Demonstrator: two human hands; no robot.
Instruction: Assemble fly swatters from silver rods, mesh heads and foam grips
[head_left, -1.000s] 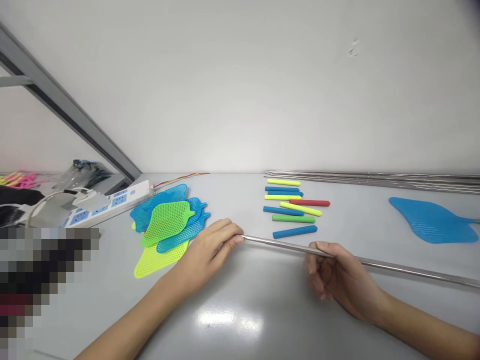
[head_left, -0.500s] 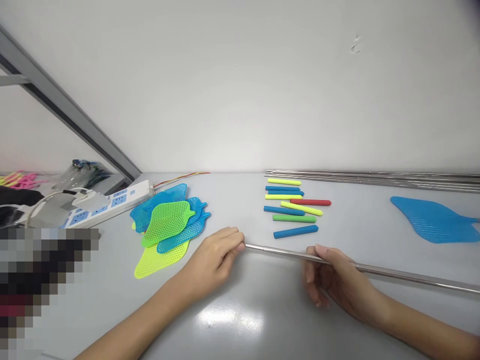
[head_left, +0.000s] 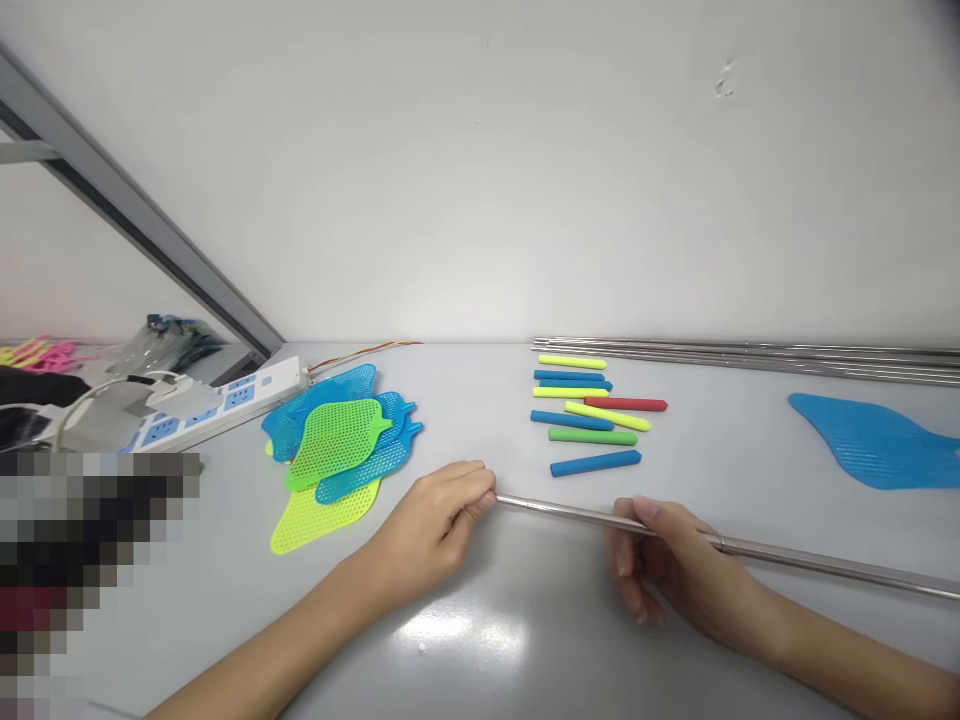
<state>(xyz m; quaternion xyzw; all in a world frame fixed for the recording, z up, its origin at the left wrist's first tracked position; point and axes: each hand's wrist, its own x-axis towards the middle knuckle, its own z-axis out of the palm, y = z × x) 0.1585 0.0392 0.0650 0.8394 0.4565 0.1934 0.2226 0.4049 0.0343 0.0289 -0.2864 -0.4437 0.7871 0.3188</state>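
Head camera, and I've got the left hand (head_left: 442, 520) knuckles-up, forearm slanting in from below, fingers pinching the metal rod's (head_left: 570, 512) thinner end; it slopes down rightward, nearer than the coloured tubes (head_left: 592, 437), into the right hand (head_left: 682, 565), thumb on top, lower fingers loosely curled.

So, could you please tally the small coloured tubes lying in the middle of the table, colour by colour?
Blue tubes: 4
Yellow tubes: 3
Green tube: 1
Red tube: 1
Total: 9
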